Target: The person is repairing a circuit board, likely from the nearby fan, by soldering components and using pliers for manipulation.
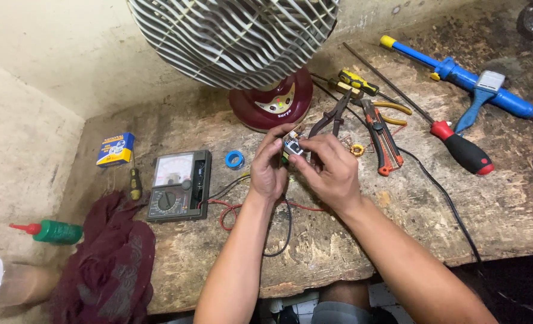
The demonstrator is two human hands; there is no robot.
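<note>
Both hands hold one small part between them: my left hand [268,169] cups it from the side with curled fingers, and my right hand [331,171] pinches it from the other side with thumb and fingertips, so the little electrical component [291,147] sits raised just above the wooden workbench [506,204], close under my view. I judge it is held up like that to be turned and looked at; its detail is too small for me to tell more. Red and black leads [230,211] trail from under my wrists to the analog multimeter [179,185] just left of them, kept within reach. Behind the hands stands a table fan [270,103], and pliers [335,117] and a red-handled screwdriver [463,149] lie to the right.
</note>
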